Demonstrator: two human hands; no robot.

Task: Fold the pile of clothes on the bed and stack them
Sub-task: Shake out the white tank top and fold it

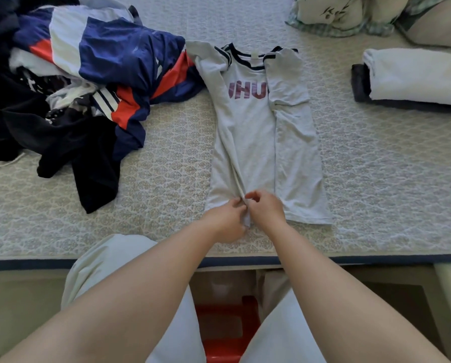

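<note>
A light grey T-shirt (255, 132) with dark collar trim and pink lettering lies flat on the bed, both sides folded inward. My left hand (228, 218) and my right hand (267, 209) meet at its near hem, each pinching the fabric where the left fold ends. An unfolded pile of clothes (70, 82) in navy, white, red and black sits at the left. A folded stack (413, 79), white over a dark piece, lies at the right.
The bed's patterned cover (389, 179) stretches across the view, with a dark-trimmed near edge. Floral pillows (344, 14) rest at the far right. A red stool (227, 328) stands on the floor between my legs.
</note>
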